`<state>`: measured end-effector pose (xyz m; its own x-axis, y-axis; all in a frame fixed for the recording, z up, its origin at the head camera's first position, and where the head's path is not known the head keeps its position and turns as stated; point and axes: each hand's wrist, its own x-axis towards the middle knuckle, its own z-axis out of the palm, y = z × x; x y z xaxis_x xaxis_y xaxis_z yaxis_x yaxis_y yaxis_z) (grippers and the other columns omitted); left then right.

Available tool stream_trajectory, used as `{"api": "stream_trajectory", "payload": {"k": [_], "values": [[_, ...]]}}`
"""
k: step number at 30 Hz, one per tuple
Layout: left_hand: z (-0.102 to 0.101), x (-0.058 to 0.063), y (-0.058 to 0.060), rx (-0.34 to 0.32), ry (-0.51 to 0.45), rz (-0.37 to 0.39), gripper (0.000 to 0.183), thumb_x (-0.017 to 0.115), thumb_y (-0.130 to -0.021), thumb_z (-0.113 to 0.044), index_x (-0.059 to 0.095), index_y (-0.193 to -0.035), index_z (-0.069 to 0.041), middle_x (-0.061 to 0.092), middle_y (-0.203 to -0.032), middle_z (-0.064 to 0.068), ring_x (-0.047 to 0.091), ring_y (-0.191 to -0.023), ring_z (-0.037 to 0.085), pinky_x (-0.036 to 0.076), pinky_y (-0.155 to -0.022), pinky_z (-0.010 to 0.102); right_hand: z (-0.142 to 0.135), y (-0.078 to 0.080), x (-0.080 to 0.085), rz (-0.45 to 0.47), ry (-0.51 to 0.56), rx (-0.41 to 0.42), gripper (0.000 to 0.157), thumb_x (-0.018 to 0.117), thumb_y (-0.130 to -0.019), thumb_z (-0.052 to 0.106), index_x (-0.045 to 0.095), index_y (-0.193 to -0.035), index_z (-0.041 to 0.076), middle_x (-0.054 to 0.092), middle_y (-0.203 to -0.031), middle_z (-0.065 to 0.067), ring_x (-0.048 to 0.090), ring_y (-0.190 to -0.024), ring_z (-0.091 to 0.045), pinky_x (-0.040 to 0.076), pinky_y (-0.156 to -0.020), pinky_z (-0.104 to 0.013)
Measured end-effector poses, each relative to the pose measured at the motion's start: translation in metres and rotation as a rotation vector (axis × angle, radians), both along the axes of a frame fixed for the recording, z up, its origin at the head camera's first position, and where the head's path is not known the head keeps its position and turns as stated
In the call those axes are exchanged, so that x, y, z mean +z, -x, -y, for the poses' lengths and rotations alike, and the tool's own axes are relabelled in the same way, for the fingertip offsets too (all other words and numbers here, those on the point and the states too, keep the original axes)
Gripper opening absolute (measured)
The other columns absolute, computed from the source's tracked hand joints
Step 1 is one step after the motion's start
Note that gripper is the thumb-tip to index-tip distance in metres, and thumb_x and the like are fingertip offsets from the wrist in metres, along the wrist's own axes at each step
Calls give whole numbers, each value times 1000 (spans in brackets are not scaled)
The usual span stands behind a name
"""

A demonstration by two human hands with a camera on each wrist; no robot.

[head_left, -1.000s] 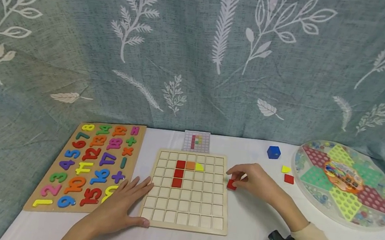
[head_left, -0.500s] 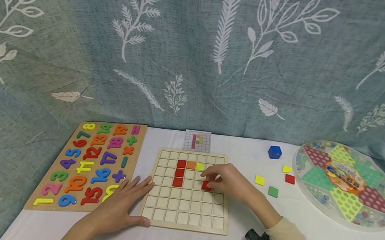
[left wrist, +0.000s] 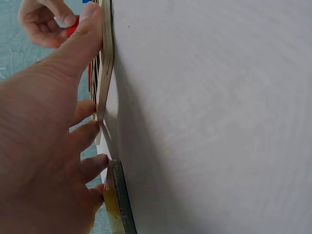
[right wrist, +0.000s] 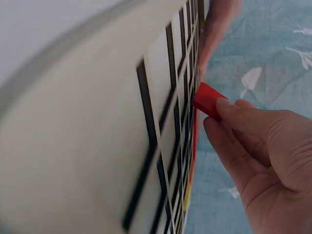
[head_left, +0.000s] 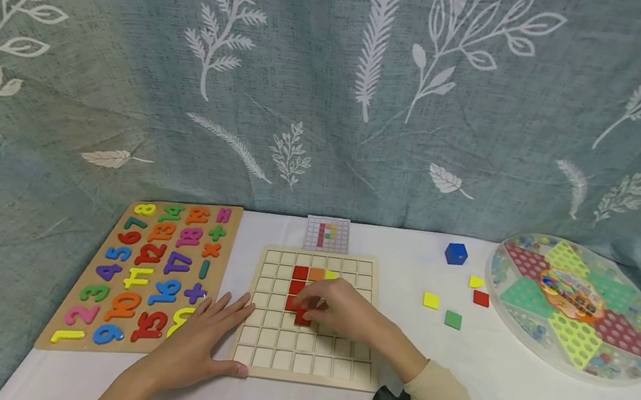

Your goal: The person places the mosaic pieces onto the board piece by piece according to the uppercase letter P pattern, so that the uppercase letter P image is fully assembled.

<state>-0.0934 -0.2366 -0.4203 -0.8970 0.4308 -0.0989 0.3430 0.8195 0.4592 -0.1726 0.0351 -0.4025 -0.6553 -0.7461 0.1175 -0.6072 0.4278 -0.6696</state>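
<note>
In the head view, my right hand (head_left: 339, 307) pinches a red square tile (head_left: 303, 319) between thumb and fingers, over the wooden grid board (head_left: 309, 379). That red tile (right wrist: 208, 99) looks tilted and close to the grid face in the right wrist view. On the board stand a column of red tiles (head_left: 297, 287), an orange tile (head_left: 317, 273) and a yellow rounded tile (head_left: 332, 274), partly hidden by my right hand. Spread at the board's left edge, my left hand (head_left: 198, 343) has straight fingers, and its thumb (left wrist: 90, 29) touches the rim.
Behind the grid stands a small pattern card (head_left: 310, 242). A number puzzle board (head_left: 230, 235) lies left, partly under my left hand. To the right are a yellow tile (head_left: 431, 300), a green tile (head_left: 453, 319), a red tile (head_left: 480, 299), a blue cube (head_left: 456, 254) and a round marble game board (head_left: 570, 307).
My right hand has carried the red tile leftward from beside the board to below the red column. The yellow and green loose tiles it covered now show. My left hand stays put.
</note>
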Motion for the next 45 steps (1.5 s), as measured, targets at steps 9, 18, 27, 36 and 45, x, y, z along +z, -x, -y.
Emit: {"api": "stream_trajectory", "payload": {"k": [9, 18, 27, 36, 45], "values": [[0, 1, -1, 0, -4, -3, 98, 67, -74, -69, 42, -149, -11, 32, -158, 8, 22, -145, 42, 12, -118, 61, 17, 0, -2, -18, -31, 9, 21, 73, -88, 5, 73, -109, 7, 72, -99, 2, 63, -88, -3, 52, -78, -14], [-1, 1, -1, 0, -13, 8, 99, 67, -74, -70, 42, -150, -12, 30, -159, 6, 21, -145, 42, 12, -118, 61, 24, -1, -3, 13, -64, -5, 19, 73, -88, 5, 73, -107, 8, 71, -95, 4, 60, -84, -1, 51, -76, -12], [0, -2, -1, 2, -13, 17, 99, 65, -74, -71, 41, -150, -12, 30, -159, 6, 21, -145, 42, 11, -118, 61, 26, -3, -3, 4, -85, -6, 19, 74, -86, 4, 74, -106, 7, 71, -94, 2, 59, -81, -1, 51, -74, -11], [0, 0, -1, 0, -15, 16, 100, 65, -74, -71, 40, -150, -12, 30, -159, 6, 20, -146, 41, 11, -119, 60, 26, -1, -4, 6, -88, 3, 19, 73, -86, 1, 74, -105, 6, 71, -95, 1, 60, -82, -3, 51, -73, -12], [0, 1, 0, 5, -1, 19, 101, 66, -73, -71, 40, -150, -12, 29, -159, 6, 20, -146, 41, 10, -119, 60, 11, 4, 4, 9, -63, -12, 20, 72, -88, 3, 73, -108, 7, 72, -98, 1, 63, -88, -6, 53, -78, -17]]}}
